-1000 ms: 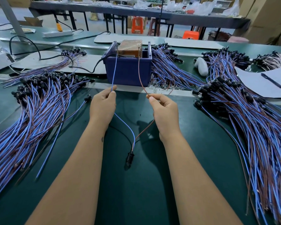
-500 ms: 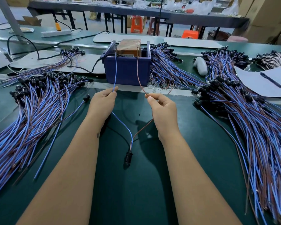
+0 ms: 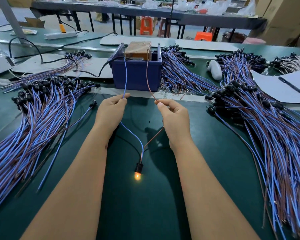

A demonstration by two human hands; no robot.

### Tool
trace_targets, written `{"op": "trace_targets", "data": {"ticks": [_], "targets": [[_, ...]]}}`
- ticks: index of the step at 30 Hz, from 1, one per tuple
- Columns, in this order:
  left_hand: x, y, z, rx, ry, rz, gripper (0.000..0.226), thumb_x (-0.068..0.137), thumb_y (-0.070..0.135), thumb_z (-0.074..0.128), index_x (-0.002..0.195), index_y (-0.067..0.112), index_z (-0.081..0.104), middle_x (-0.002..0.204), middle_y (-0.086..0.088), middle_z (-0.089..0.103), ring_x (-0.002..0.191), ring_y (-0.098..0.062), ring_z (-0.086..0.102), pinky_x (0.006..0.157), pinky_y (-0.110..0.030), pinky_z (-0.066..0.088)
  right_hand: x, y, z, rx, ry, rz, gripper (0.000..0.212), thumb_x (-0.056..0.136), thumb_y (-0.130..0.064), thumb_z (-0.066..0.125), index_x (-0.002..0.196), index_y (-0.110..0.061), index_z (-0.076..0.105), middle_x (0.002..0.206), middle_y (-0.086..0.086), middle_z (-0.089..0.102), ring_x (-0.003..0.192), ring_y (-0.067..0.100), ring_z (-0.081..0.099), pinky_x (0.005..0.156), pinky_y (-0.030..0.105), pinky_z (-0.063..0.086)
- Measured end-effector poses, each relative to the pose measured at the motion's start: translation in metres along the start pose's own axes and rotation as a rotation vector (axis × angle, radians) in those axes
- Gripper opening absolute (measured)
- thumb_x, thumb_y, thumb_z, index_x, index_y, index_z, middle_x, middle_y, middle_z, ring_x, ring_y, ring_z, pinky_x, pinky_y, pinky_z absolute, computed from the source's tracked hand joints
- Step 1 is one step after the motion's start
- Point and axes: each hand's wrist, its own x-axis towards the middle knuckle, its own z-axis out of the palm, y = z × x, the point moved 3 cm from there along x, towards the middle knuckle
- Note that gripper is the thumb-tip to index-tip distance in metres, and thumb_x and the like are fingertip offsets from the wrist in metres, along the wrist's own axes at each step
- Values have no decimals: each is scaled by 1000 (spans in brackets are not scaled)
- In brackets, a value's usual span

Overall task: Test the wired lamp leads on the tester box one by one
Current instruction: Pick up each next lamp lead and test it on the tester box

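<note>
A blue tester box (image 3: 136,75) with a brown block on top stands at the middle of the green bench. My left hand (image 3: 110,111) pinches a blue lead (image 3: 125,75) whose tip reaches up to the box top. My right hand (image 3: 174,116) pinches a brown lead (image 3: 148,78), and its tip also rests on the box top. Both leads run down between my forearms to a black lamp socket (image 3: 139,167). Its small bulb (image 3: 137,176) glows orange just above the mat.
A large pile of blue and brown wired lamps (image 3: 33,122) covers the left of the bench, another pile (image 3: 270,129) the right. More leads (image 3: 178,75) lie beside the box. A pen (image 3: 290,84) rests on white paper at far right. A black cable (image 3: 92,73) runs to the box.
The bulb was dark in both earlier frames and glows orange now. Both hands have stayed pinched on the leads at about the same place.
</note>
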Motion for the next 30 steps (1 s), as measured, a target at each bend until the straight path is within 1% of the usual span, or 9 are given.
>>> {"op": "trace_targets", "data": {"ticks": [5,9,13,19,22,25,27,30], "targets": [[0,0,0,6,0,0,29,90,29,49,95,47,70,46,16,35,46,-6,30,51,-23,31,0,0,0,-5,1,4,16,93,-15,58,92,-20,74,62,-2,42,47,5,32,51,19,34],[0,-1,0,-1,4,-1,27,87,31,49,92,47,70,45,18,37,44,-5,31,53,-26,31,0,0,0,-9,0,4,16,93,-16,58,91,-20,74,60,-4,40,46,5,32,51,19,33],[1,-1,0,2,7,1,29,84,33,48,97,45,71,43,19,41,44,-4,32,53,-26,32,-1,0,0,-10,-8,-1,17,93,-16,58,89,-22,73,60,-4,42,48,5,33,50,18,34],[1,-1,0,7,7,5,28,84,35,48,94,47,71,45,20,44,51,-8,35,59,-25,36,-1,0,2,-6,-7,-4,18,93,-16,59,85,-24,73,64,0,42,48,6,31,51,20,33],[1,-1,0,-1,5,1,28,84,34,49,94,47,71,46,18,39,54,-10,34,59,-26,35,-1,0,2,-6,-5,-4,18,93,-16,59,85,-25,73,67,2,44,48,6,32,53,21,34],[1,-1,0,-2,10,-7,29,84,34,49,95,47,72,48,16,36,54,-10,33,58,-27,34,-1,0,2,-13,-6,-3,17,93,-16,59,86,-24,73,64,-1,43,49,6,32,53,20,34],[2,-1,0,-3,13,-12,29,83,35,49,95,47,72,49,16,36,54,-10,33,58,-27,34,-1,0,2,-13,-7,-2,17,93,-16,59,88,-23,73,64,-1,43,49,6,32,52,20,34],[1,-1,0,9,12,-4,30,86,34,48,100,44,73,45,19,41,48,-6,36,58,-25,35,-1,0,1,-16,-8,-8,16,93,-17,59,90,-22,74,60,-6,43,49,6,33,52,19,34]]}}
